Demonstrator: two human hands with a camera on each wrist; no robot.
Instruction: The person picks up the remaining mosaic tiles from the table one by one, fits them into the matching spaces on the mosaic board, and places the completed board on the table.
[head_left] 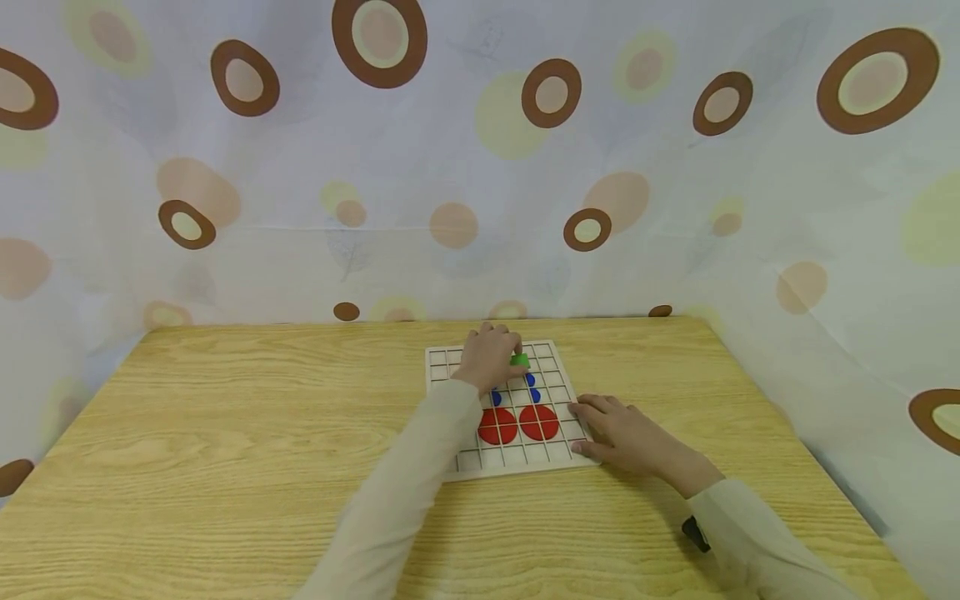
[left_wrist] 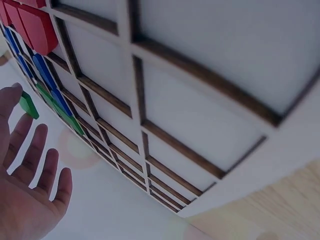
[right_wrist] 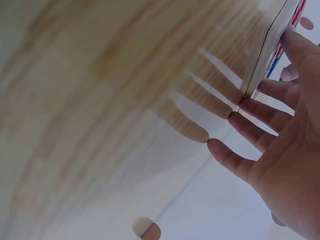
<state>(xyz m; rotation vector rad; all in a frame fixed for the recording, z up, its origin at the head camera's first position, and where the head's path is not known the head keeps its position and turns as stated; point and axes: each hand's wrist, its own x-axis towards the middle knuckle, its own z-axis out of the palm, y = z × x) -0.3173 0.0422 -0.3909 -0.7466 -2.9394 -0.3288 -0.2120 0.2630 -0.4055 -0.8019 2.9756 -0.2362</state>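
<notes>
A white grid board [head_left: 450, 462] with dark grooves lies on the wooden table. My left hand [head_left: 489, 357] is over its far part, pinching a small green tile [left_wrist: 29, 105] between thumb and index finger; the other fingers are spread. Green pieces [left_wrist: 75, 124] and blue pieces [left_wrist: 45, 72] sit in the grid near that hand. Closer to me on the board, red pieces form two discs, a left red disc [head_left: 498, 426] and a right red disc [head_left: 538, 422]. At the board's right edge rests my right hand [head_left: 626, 435], fingers spread, its fingertips at the edge and on the tabletop.
The wooden table [head_left: 247, 442] stretches out on both sides of the board. Behind it and at the sides hangs a pale curtain [head_left: 420, 158] with brown, yellow and pink circles. A black object [head_left: 696, 534] shows at the right sleeve.
</notes>
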